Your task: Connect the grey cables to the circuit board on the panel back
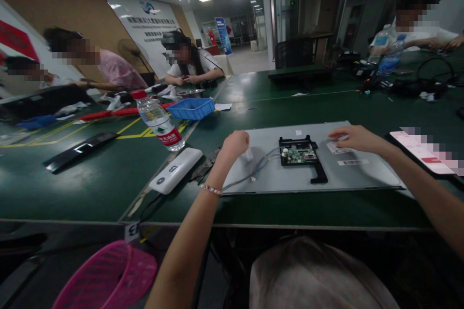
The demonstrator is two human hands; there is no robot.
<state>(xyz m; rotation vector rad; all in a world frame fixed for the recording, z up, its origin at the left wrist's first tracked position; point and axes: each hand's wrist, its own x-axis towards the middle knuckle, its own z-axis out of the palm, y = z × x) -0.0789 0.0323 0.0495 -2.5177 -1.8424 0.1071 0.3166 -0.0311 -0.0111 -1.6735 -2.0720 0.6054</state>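
A flat grey panel (264,174) lies on the green table in front of me. On its middle sits a black bracket (319,172) holding a green circuit board (297,155), with grey cables (259,168) running off to the left. My left hand (235,147) is closed over the panel's left side, beside a small white piece (249,154); what its fingers hold, if anything, is hidden. Above the panel's right part, near a white label (334,148), my right hand (350,138) has its fingers apart and holds nothing.
Left of the panel are a white power bank (176,171), a water bottle (159,123) and a blue tray (192,108). A phone (422,152) lies at the right. A pink basket (108,275) stands below the table edge. Several people sit around.
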